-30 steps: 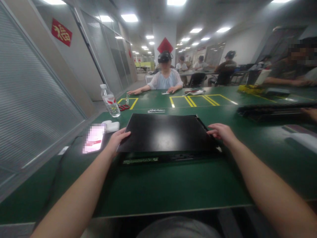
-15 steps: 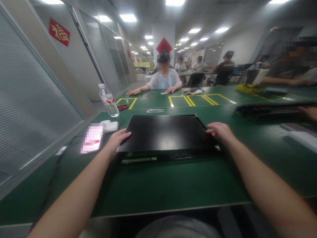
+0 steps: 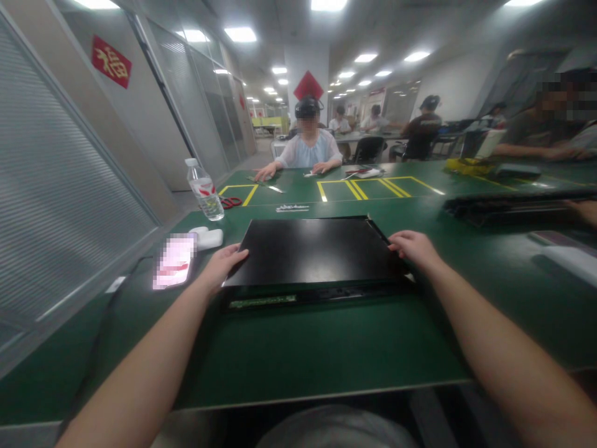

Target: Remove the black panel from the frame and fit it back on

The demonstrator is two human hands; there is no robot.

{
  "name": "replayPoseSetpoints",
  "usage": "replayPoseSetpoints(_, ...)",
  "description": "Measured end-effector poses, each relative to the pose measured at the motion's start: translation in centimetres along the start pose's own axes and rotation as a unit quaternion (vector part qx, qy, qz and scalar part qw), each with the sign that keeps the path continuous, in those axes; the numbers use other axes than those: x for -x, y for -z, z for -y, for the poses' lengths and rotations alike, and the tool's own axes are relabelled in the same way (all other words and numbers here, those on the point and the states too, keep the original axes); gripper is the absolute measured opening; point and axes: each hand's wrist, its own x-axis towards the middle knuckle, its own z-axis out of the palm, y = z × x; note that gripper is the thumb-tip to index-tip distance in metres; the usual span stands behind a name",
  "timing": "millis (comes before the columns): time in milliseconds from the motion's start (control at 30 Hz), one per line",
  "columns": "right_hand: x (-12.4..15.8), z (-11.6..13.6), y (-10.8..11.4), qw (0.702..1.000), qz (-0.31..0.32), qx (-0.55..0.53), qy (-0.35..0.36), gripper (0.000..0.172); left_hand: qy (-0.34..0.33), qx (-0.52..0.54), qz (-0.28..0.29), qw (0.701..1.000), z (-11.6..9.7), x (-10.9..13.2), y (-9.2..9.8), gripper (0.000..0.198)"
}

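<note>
A flat black display panel [image 3: 312, 252] lies over a dark frame [image 3: 336, 292] with a green circuit strip [image 3: 263, 302] along its near edge. The panel's left edge is pinched by my left hand [image 3: 227, 264], thumb on top and fingers underneath. At the opposite side my right hand [image 3: 413, 249] has its fingers closed on the right edge, where panel and frame meet. My right fingertips are partly hidden, so I cannot tell whether they grip the panel, the frame or both. The panel sits slightly askew on the frame.
Left of the panel are a lit phone [image 3: 175, 261], a white earbud case [image 3: 209, 238], a water bottle [image 3: 205, 190] and red-handled scissors [image 3: 231, 202]. Small white pieces [image 3: 292, 208] lie beyond it. A co-worker [image 3: 308, 149] sits opposite; a black assembly [image 3: 504, 206] is at right.
The panel's left side has shifted slightly to the right with my left hand. My right hand stays nearly still. The co-worker opposite has drawn one hand inward, with a thin strip now near it.
</note>
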Motion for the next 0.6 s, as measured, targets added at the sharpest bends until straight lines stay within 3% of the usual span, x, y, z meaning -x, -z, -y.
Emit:
replayPoseSetpoints(167,0.35,0.38,0.05,0.999,0.001,0.032,0.001,0.011,0.003,-0.012,-0.034,0.999,-0.41,0.43,-0.71,0.031)
replayPoseSetpoints(367,0.45,0.50,0.09,0.999,0.002,0.037,0.008,0.010,-0.022,-0.071,-0.147,0.986,-0.49,0.19,-1.05,0.012)
replayPoseSetpoints(600,0.17,0.24,0.13,1.000,0.003,0.002,-0.014,0.010,-0.036,-0.087,-0.141,0.985,-0.37,-0.09,-0.95,0.013)
